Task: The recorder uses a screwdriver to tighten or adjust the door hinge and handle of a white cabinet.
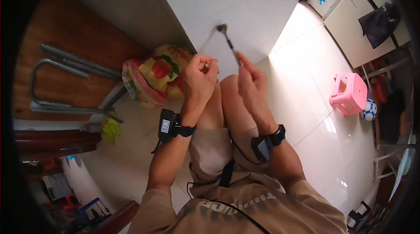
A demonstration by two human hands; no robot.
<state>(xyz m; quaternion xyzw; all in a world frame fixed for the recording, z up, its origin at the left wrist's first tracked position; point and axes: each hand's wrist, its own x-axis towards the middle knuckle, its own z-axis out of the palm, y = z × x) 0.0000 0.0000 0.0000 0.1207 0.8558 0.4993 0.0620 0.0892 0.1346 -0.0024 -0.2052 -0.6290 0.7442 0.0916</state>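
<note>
I have my right hand [253, 87] closed on the shaft of a slim metal tool [229, 43] with a darker rounded head [222, 28], held up against or just in front of the white panel [245, 2]; I cannot tell whether it touches. To its left, my left hand [196, 76] is raised with fingers pinched together near the panel's lower left part; what they hold, if anything, is too small to make out. Both hands are over my bare knees, and each wrist carries a black strapped device.
A floral cloth bundle [157, 76] lies at left beside a folded metal-legged board [74, 28], with a green item [110, 127] below. At right are a pink stool [348, 92], a ball [368, 110], pale cabinets [343, 37] with dark cloth and cluttered furniture on the tiled floor [306, 155].
</note>
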